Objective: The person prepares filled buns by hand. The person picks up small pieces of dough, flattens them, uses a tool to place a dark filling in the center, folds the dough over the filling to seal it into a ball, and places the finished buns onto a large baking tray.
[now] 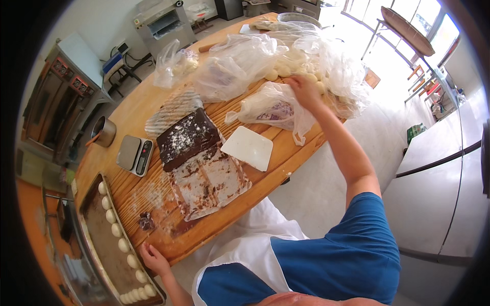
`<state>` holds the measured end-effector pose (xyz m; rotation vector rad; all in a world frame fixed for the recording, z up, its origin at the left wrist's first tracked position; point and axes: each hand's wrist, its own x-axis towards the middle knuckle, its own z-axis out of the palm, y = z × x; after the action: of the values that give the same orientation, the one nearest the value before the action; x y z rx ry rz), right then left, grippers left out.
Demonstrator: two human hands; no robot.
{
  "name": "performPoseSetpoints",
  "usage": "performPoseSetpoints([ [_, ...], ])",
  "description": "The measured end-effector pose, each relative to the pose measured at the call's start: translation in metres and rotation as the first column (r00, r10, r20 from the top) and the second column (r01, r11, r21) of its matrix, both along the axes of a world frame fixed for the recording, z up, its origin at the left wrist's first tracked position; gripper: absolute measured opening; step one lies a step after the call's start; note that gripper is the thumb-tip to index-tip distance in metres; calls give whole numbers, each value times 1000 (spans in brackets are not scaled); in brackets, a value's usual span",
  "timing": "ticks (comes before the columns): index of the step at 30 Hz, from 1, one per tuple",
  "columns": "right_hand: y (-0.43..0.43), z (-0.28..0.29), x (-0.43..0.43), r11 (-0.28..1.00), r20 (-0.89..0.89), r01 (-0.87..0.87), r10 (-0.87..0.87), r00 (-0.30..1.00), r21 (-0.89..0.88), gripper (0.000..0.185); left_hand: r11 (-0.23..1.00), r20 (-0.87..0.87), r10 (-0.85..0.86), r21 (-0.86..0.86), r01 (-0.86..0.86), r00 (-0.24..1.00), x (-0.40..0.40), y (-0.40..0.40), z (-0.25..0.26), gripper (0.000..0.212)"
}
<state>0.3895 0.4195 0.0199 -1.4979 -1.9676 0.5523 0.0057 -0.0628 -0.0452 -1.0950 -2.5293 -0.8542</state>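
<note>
My right hand (305,90) reaches to the far side of the wooden table, at a pile of pale dough balls (285,71) partly covered by clear plastic. Its fingertips are hidden, so whether it grips a ball cannot be told. Just below it lies a tied plastic bag (268,109) with purple print. Near the table's front left edge is my left hand (154,259), fingers apart, with nothing visible in it. Beside that hand stands a baking tray (95,233) holding rows of dough balls (123,245). A small dark lump of filling (146,221) sits above the hand.
A dark block of filling (187,139) dusted with flour lies on stained paper (210,183). Around it are a white dough scraper (249,147), a digital scale (134,155) and a metal pot (104,131). Plastic bags (237,65) cover the table's back. An oven (61,91) stands left.
</note>
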Motion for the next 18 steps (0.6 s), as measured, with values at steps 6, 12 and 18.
performPoseSetpoints([
  [6,-1,20,100,954,752,268,-79,655,-134,26,1000,21,13,-18,-13,1000,0,-3,0,22],
  [12,56,52,145,893,650,406,-427,629,194,72,1000,-4,7,-24,-8,1000,-5,0,-1,23],
  [18,38,31,120,923,490,172,-333,806,344,21,999,-58,25,-28,-27,998,-8,-6,-6,22],
])
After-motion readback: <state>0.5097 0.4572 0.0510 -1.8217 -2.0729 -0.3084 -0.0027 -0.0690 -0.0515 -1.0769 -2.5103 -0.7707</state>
